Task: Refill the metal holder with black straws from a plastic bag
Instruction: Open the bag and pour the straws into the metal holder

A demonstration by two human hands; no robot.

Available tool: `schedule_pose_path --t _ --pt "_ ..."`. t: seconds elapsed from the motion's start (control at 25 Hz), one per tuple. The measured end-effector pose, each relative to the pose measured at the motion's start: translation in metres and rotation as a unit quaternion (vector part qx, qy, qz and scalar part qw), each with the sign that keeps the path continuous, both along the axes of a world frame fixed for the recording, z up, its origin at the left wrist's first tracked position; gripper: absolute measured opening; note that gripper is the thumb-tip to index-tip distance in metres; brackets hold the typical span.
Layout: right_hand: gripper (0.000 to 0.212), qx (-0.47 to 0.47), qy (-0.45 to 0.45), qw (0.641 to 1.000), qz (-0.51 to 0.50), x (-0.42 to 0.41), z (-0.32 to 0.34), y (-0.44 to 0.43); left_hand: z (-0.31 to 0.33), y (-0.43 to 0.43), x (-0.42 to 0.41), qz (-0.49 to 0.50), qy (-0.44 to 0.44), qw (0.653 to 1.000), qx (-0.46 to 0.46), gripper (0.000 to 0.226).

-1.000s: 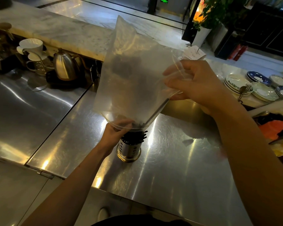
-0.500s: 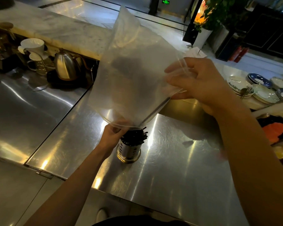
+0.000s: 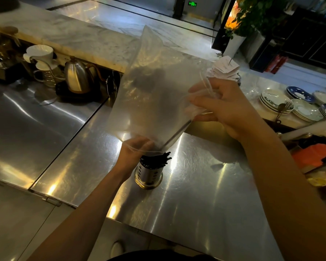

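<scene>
While upended over metal holder [image 3: 148, 174] on steel counter [image 3: 205, 194]: plastic bag [image 3: 154, 95], mouth down, pinched at mouth by left hand [image 3: 134, 153], gripped at upper edge by right hand [image 3: 226, 108]; black straws [image 3: 158, 159] upright in holder; kettle [image 3: 76, 76] well apart.

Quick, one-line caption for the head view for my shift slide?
Both hands tip a plastic bag mouth-down over a metal holder of black straws on the steel counter.
</scene>
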State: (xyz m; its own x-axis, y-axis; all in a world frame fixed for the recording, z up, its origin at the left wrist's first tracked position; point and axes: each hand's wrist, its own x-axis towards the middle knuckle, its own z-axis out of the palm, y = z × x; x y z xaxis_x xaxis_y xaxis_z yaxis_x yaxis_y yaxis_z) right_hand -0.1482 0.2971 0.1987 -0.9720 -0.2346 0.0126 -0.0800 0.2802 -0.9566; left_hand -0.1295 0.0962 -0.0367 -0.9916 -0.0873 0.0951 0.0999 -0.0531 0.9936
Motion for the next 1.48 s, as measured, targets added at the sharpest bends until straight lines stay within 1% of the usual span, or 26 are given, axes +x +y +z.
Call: schedule_pose_path --t 0.16,0.28,0.48,0.68,0.76,0.84,0.96,1.04,1.12,1.24,1.36,1.48 --pt "0.017 -0.005 -0.012 1.000 -0.005 0.000 -0.002 -0.002 0.007 0.001 -0.001 -0.014 -0.015 1.000 -0.009 0.018" --pt "0.016 -0.008 -0.016 1.000 -0.009 -0.001 0.000 0.000 0.015 0.005 0.000 -0.024 0.008 0.999 -0.021 0.021" --pt "0.017 -0.001 0.002 1.000 -0.014 0.000 0.005 -0.002 0.019 0.007 0.002 -0.002 0.007 1.000 -0.031 0.018" --pt "0.016 0.013 0.021 1.000 -0.019 0.000 0.009 -0.001 -0.002 -0.006 0.002 0.015 0.038 0.995 -0.093 0.017" --pt "0.016 0.010 0.023 0.999 -0.025 0.002 0.010 0.000 -0.010 -0.007 0.006 0.032 0.020 0.990 -0.135 0.022" --pt "0.016 0.024 0.042 0.998 -0.034 0.002 0.012 0.002 -0.015 -0.006 0.011 0.057 0.001 0.985 -0.166 0.034" --pt "0.017 0.048 0.051 0.997 -0.034 0.004 0.014 0.006 -0.017 -0.005 0.018 0.052 0.000 0.984 -0.172 0.045" --pt "0.015 0.044 0.048 0.997 -0.028 0.007 0.014 0.005 -0.015 -0.003 0.019 0.047 0.000 0.984 -0.170 0.047" --pt "0.014 0.024 0.041 0.998 -0.033 0.012 0.012 0.003 -0.013 0.001 0.019 0.039 0.001 0.981 -0.188 0.049" --pt "0.015 -0.004 0.032 0.999 -0.040 0.015 0.012 0.000 -0.008 0.008 0.015 0.017 0.010 0.977 -0.213 0.043" --pt "0.020 -0.037 0.015 0.998 -0.056 0.013 0.012 0.002 -0.006 0.013 0.010 0.016 0.011 0.970 -0.241 0.027" --pt "0.023 -0.051 0.001 0.997 -0.059 0.013 0.010 0.004 -0.007 0.021 0.007 0.024 0.013 0.964 -0.263 0.011"
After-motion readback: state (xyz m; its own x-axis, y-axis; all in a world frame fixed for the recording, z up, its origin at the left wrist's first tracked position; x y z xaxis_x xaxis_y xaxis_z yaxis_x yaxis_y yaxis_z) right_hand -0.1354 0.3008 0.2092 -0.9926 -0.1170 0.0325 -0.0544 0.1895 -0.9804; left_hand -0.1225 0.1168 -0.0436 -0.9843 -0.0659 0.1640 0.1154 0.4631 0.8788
